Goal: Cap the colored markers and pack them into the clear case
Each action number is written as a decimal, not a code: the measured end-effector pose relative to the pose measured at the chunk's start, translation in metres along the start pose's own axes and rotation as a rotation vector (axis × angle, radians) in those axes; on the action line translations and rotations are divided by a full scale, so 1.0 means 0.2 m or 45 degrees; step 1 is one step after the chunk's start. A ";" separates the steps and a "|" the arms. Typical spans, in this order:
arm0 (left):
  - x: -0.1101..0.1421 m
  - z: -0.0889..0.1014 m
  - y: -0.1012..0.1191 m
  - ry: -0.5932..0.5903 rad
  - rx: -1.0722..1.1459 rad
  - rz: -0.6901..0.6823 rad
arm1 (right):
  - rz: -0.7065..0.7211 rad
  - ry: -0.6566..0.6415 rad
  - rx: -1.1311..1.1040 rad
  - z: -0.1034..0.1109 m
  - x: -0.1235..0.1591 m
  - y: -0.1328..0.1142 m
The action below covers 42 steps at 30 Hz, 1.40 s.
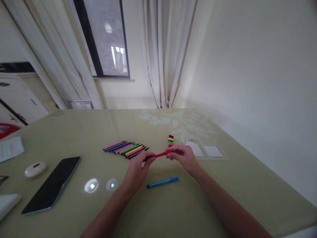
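Observation:
Both my hands hold one red marker pen above the olive-green table. My left hand pinches its left end. My right hand grips its right end, where the cap sits. A blue marker pen lies on the table just below my hands. A row of several coloured marker pens lies side by side behind my left hand. A small stack of coloured caps stands behind my right hand.
A dark tablet lies at the left, with a small white oval object beside it. Papers sit at the far left edge. A clear plastic case lies at the right. Curtains and a window stand behind the table.

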<state>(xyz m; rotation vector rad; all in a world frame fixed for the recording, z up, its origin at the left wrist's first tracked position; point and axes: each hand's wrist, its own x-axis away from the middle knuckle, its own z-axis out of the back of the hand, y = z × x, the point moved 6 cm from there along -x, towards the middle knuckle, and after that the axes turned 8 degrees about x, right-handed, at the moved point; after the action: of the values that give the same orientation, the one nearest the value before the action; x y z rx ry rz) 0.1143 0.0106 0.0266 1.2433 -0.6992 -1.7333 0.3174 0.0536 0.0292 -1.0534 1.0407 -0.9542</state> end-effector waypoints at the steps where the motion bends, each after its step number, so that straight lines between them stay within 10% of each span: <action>1: 0.00 0.00 0.00 -0.002 0.012 0.021 | -0.004 -0.003 -0.002 0.00 0.00 0.00; 12: 0.01 -0.09 -0.05 -0.384 -0.021 0.219 | -0.001 -0.182 0.190 0.02 -0.03 0.08; 23: 0.02 -0.13 -0.07 -0.569 -0.164 0.208 | 0.016 0.274 1.170 0.22 -0.25 0.09; 30: 0.02 -0.13 -0.11 -0.543 -0.125 0.227 | -0.216 0.193 1.548 0.27 -0.50 0.17; 36: -0.05 0.07 -0.21 -0.071 -0.580 0.225 | -0.315 0.102 1.660 0.24 -0.55 0.20; 42: -0.04 0.14 -0.26 -0.031 -0.886 0.289 | -0.364 0.104 1.777 0.23 -0.53 0.20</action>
<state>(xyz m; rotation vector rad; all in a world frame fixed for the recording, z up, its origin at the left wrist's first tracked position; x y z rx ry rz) 0.0728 0.0415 -0.0040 0.6345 -0.1952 -1.5978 0.3416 0.1724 0.0185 0.0325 0.0902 -1.5748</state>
